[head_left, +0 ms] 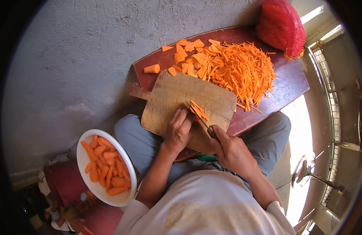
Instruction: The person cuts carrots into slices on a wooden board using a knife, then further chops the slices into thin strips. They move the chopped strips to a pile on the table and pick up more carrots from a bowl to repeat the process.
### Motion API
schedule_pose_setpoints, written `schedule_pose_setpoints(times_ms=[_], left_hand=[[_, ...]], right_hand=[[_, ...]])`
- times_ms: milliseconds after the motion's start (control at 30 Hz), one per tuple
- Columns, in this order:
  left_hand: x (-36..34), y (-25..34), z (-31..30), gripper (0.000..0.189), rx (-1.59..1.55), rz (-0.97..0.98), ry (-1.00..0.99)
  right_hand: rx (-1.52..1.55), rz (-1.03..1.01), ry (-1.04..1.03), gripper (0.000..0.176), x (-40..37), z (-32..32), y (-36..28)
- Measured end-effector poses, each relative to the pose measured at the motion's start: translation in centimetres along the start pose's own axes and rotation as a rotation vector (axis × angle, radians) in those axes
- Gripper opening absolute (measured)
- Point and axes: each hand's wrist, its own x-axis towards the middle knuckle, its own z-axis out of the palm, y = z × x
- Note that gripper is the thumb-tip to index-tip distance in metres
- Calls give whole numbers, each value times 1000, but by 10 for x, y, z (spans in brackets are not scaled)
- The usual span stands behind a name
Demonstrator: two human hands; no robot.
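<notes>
My right hand (231,150) is closed round the handle of a knife (204,123), whose blade points up and left over the wooden cutting board (173,92). Beside the blade, my left hand (179,131) presses its curled fingertips on a piece of carrot, mostly hidden under them. Thin carrot strips (199,111) lie against the far side of the blade. Beyond the board is a large heap of shredded carrot (247,70). Carrot slices (185,51) and a thick carrot chunk (152,69) lie to its left on the dark red table.
A white basin (81,164) of peeled carrots (106,164) stands at my left. A red mesh sack (280,27) rests at the table's far right corner. The grey wall (79,66) rises on the left. A fan (304,172) stands on the right.
</notes>
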Motion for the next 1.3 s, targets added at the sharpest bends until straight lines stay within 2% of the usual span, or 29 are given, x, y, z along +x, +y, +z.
schedule_pose_setpoints(times_ms=[233, 400, 500, 600, 700, 800, 900, 1000, 1100, 1300], left_hand=[[2, 0, -6, 41, -3, 9, -36], [1, 1, 0, 37, -53, -14, 38], [2, 0, 0, 34, -37, -12, 28], [2, 1, 0, 31, -40, -6, 40], [2, 1, 1, 29, -41, -21, 58], [-1, 4, 2, 28, -42, -63, 52], [1, 4, 1, 29, -32, -50, 54], [2, 4, 0, 27, -42, -41, 47], [0, 4, 0, 25, -44, -39, 50], [2, 6, 5, 19, -43, -72, 134]], right_hand=[[-16, -4, -3, 33, 22, 6, 6], [23, 45, -52, 33, 5, -3, -6], [32, -66, 81, 35, 12, 13, 5], [-44, -68, 45, 34, 28, 16, 12], [9, -70, 48, 31, 27, 12, 8], [43, 80, -35, 30, 12, -2, -13], [58, 76, -20, 33, 4, 0, -12], [16, -27, 64, 33, 15, 17, 4], [-39, -33, 69, 31, 24, 19, 7], [47, 34, 66, 29, 9, 5, -1]])
